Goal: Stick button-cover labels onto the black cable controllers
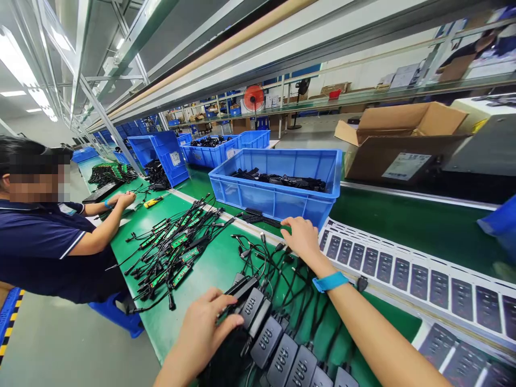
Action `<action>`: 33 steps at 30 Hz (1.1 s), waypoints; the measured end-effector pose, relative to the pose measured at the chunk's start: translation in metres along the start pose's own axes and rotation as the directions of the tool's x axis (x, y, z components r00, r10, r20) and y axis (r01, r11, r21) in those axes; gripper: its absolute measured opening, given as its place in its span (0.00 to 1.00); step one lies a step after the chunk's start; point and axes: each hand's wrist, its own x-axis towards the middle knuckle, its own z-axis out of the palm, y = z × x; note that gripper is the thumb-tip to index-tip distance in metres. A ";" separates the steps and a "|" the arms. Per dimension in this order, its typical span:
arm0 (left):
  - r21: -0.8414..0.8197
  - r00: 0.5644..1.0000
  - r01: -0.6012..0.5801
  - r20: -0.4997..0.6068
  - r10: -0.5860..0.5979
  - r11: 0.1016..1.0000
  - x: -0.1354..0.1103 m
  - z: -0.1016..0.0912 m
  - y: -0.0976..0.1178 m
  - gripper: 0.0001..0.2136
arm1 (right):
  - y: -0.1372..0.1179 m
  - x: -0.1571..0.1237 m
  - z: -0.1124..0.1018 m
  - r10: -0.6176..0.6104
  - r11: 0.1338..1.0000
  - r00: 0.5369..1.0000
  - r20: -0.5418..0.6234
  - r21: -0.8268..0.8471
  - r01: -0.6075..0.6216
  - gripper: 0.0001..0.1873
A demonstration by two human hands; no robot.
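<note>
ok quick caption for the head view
Left hand on black power adapters, right hand beside a blue bin, at a green workbench.

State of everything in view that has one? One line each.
Left hand, curled around a black power adapter
Right hand, open, beside the divider rail
Blue plastic crate, part-filled with black parts
Cardboard box, flaps open
Green-board cable bundle, lying loose on the bench

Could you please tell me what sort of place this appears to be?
It looks like an electronics assembly line in a factory: a long green workbench holds rows of black power adapters, with blue plastic bins of parts and sheets of printed labels alongside.
</note>
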 end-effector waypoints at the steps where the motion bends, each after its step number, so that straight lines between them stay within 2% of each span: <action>1: 0.029 1.000 0.013 -0.028 -0.012 0.999 0.002 -0.004 -0.007 0.13 | 0.001 0.004 0.005 -0.025 0.997 0.999 0.024 -0.075 0.027 0.10; 5: 0.193 0.982 0.140 -0.153 -0.112 0.971 0.009 -0.020 -0.040 0.12 | 0.000 0.024 0.026 -0.118 0.948 0.983 0.140 -0.281 0.153 0.12; 9: 0.368 0.928 0.305 -0.323 -0.187 0.878 0.015 -0.031 -0.076 0.11 | 0.006 0.036 0.034 -0.174 0.884 0.959 0.222 -0.395 0.252 0.12; 12: 0.388 0.892 0.367 -0.404 -0.201 0.846 0.025 -0.036 -0.095 0.13 | 0.013 0.039 0.033 -0.207 0.845 0.946 0.249 -0.441 0.301 0.13; 15: 0.389 0.880 0.372 -0.436 -0.187 0.843 0.041 -0.039 -0.104 0.14 | 0.016 0.039 0.033 -0.236 0.822 0.933 0.270 -0.456 0.340 0.13; 20: 0.377 0.885 0.342 -0.438 -0.159 0.861 0.081 -0.035 -0.106 0.13 | 0.011 0.036 0.034 -0.257 0.828 0.926 0.275 -0.431 0.358 0.13; 24: 0.309 0.886 0.324 -0.430 -0.173 0.894 0.106 -0.036 -0.102 0.06 | 0.006 0.034 0.030 -0.214 0.881 0.937 0.275 -0.359 0.307 0.09; 27: 0.189 0.865 0.325 -0.455 -0.210 0.927 0.109 -0.042 -0.094 0.05 | 0.003 0.034 0.022 -0.141 0.937 0.963 0.229 -0.282 0.204 0.13; 31: -0.075 0.831 0.280 -0.480 -0.281 0.957 0.097 -0.052 -0.078 0.11 | -0.010 0.025 0.004 -0.057 0.992 0.989 0.138 -0.101 0.072 0.25; 33: -0.249 0.836 0.218 -0.451 -0.312 0.944 0.090 -0.056 -0.069 0.16 | -0.023 0.013 -0.007 -0.047 0.994 0.989 0.142 0.107 0.032 0.31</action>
